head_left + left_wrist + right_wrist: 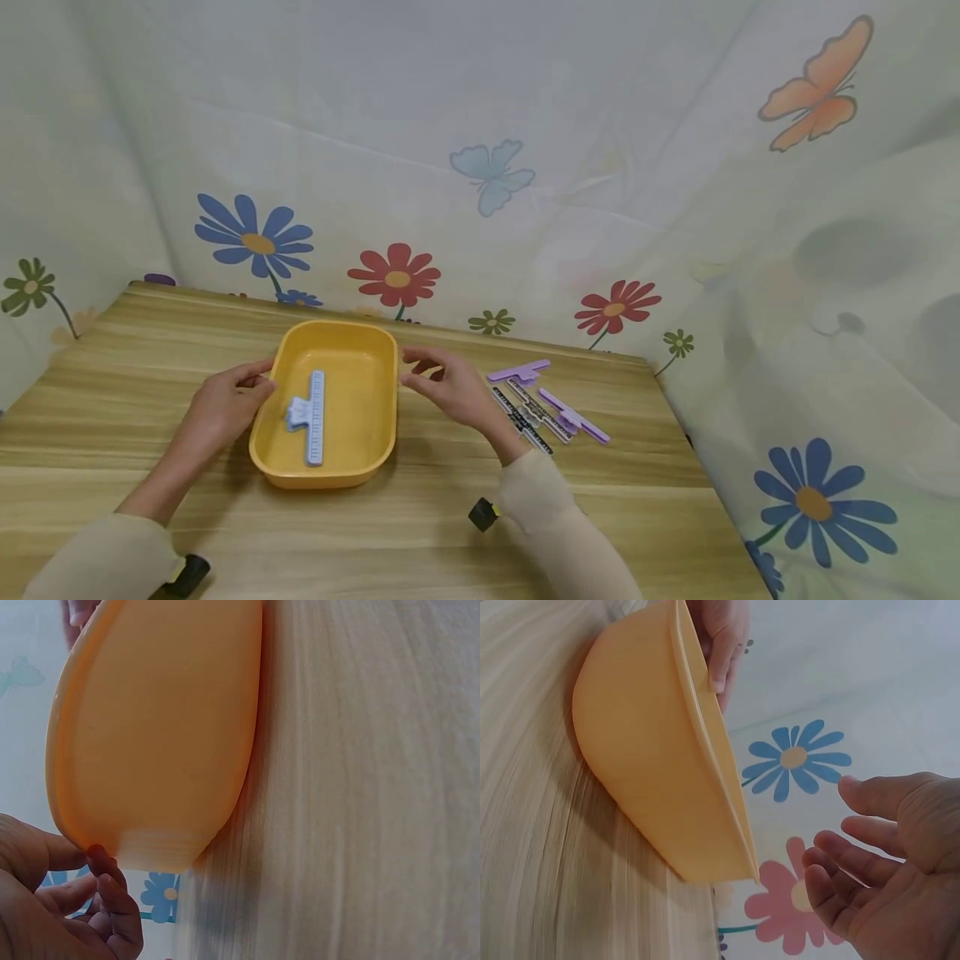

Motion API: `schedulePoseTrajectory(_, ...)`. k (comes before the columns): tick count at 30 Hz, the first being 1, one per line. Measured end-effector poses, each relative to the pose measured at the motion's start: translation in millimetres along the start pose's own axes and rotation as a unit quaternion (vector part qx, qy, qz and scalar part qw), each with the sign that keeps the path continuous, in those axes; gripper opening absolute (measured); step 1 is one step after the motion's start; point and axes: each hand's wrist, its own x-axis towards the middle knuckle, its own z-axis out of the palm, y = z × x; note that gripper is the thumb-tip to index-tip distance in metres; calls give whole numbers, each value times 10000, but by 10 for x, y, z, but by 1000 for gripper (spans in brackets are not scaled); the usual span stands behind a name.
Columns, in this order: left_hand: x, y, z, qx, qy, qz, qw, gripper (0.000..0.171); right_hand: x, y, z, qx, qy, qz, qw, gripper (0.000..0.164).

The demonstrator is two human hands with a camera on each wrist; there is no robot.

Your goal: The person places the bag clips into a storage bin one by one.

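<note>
A yellow plastic basin (360, 477) sits on the wooden table, and a light blue ruler-edged clip (316, 417) lies inside it. My left hand (228, 406) pinches the basin's left rim between thumb and fingers; the left wrist view shows this left hand (64, 900) at the rim too. Just off the basin's right side, my right hand (453, 387) holds nothing. In the right wrist view, that right hand (892, 870) has loosely bent fingers, with a gap between it and the basin (645, 750).
Right of the basin lie a purple clip (573, 415), another purple clip (519, 371), a black ruler-edged clip (522, 421) and a dark patterned clip (538, 410), close together. A flower-and-butterfly cloth (600, 208) hangs behind the table (435, 533) and along its sides.
</note>
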Motion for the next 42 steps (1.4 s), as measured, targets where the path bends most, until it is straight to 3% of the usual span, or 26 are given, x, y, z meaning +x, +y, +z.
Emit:
schedulePoseTrajectory(10,8,-2,13,-23,-5,-120,9999,52,-170,127,-160,153,60,153,9997,37)
schedulePoseTrajectory(21,29,-18,26,7,29,-125,9999,52,-395,288,-365,-74,199,258,9994,34)
schedulePoseTrajectory(30,13,-12,16,40,36,-76,10000,52,-621,145,-583,149,310,304,9989,32)
schedulePoseTrajectory(37,16,-12,14,-12,-23,-112,9999,53,-728,540,-679,-168,462,573,9971,32)
schedulePoseTrajectory(42,22,-15,13,-31,-43,-132,9999,54,-818,661,-776,-237,576,760,9952,31)
